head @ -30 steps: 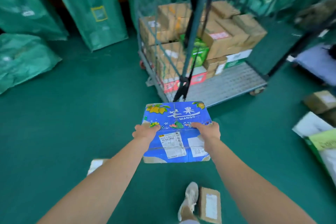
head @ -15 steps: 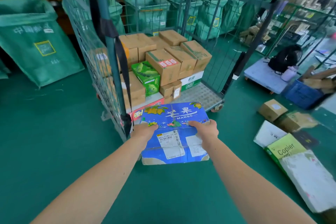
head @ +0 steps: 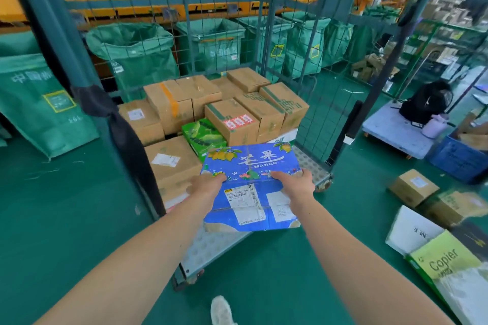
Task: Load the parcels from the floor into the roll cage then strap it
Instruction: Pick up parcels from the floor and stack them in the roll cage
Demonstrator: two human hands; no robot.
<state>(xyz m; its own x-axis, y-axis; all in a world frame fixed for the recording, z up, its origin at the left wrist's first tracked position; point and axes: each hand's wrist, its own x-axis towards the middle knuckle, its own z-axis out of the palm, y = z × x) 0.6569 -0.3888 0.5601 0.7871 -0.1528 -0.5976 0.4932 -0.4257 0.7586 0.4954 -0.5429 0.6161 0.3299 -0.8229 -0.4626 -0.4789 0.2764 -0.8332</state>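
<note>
I hold a flat blue mango box [head: 250, 185] in front of me, above the front of the roll cage floor [head: 211, 250]. My left hand [head: 204, 184] grips its left edge and my right hand [head: 297, 182] grips its right edge. The wire roll cage [head: 224, 34] stands open toward me, with several brown cardboard parcels [head: 232, 124] and a green box [head: 203, 136] stacked at its back. A black strap [head: 124, 129] hangs down the cage's front left post. More parcels lie on the floor at the right, among them a small brown box [head: 413, 187] and a copier paper pack [head: 449, 266].
Green mail sacks [head: 39, 103] line the left and the back behind the cage. A flat trolley [head: 396, 132] with a black backpack [head: 425, 100] and a blue crate [head: 459, 158] stand at the right. My shoe [head: 221, 311] shows at the bottom on the green floor.
I have walked up to the cage with the blue box held in both hands. The cage now fills the view and the box is over its floor edge.
</note>
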